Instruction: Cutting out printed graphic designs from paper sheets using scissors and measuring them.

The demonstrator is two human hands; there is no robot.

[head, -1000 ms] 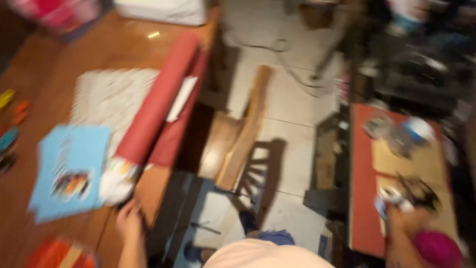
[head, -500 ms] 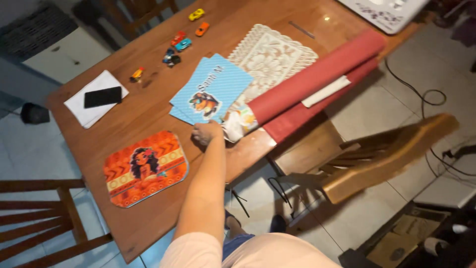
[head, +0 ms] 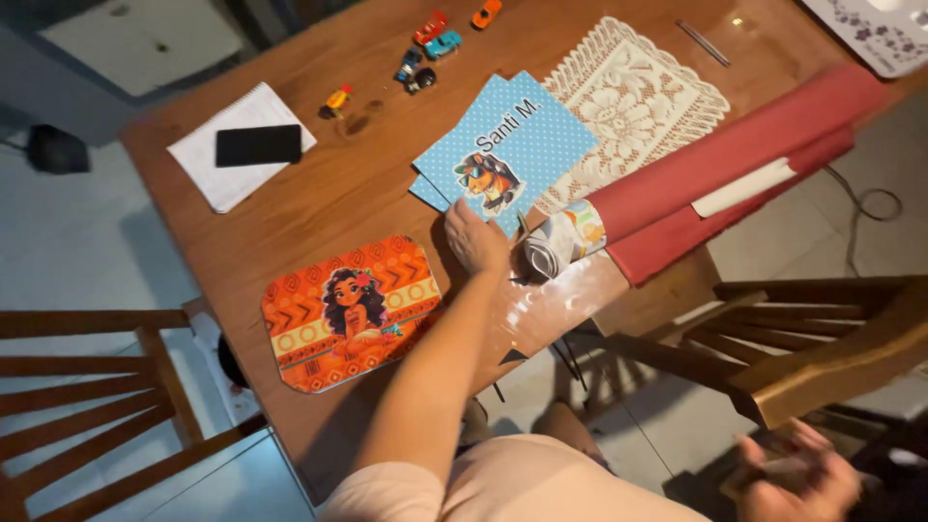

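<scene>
head | left hand (head: 474, 237) flat on blue sheets (head: 507, 155) | right hand (head: 797, 478) blurred, low

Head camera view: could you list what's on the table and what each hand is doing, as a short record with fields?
surface: wooden table
left hand: rests on the table, fingertips at the edge of the blue dotted sheets
right hand: low at the right, off the table, blurred
beside left hand: red paper roll, orange cartoon placemat
further off: lace doily, toy cars, black phone on white paper
seating: wooden chairs
</scene>
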